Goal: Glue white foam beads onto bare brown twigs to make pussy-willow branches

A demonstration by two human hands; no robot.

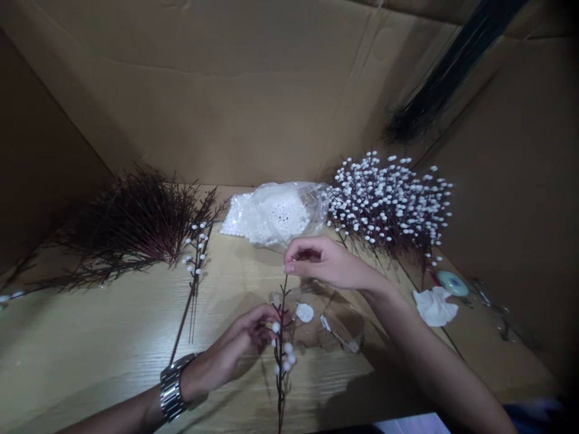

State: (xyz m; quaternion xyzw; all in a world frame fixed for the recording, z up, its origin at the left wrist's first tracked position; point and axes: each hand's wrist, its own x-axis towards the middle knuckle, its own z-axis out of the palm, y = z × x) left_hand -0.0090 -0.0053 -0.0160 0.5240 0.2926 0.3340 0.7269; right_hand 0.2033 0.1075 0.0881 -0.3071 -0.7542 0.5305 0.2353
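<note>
A thin dark brown artificial branch (281, 337) stands nearly upright between my hands, with several white berries (288, 355) on its lower twigs. My left hand (246, 337), a metal watch on its wrist, has its fingers closed around the branch from the left. Above it, my right hand (319, 262) pinches thumb and forefinger together at the branch's upper tip. Whether a small berry sits between those fingertips is hidden. Just right of the branch, a white round patch (304, 312) lies by a crumpled clear plastic piece (346, 328) on the table.
Behind my hands lies a clear bag of white berries (275, 211). Bare brown branches (149, 223) are heaped at left, beside a berried branch (196, 253). Berried branches (389, 205) pile up at right, near a crumpled tissue (435, 306) and a mint-green object (452, 283). Cardboard walls (226, 108) enclose the table.
</note>
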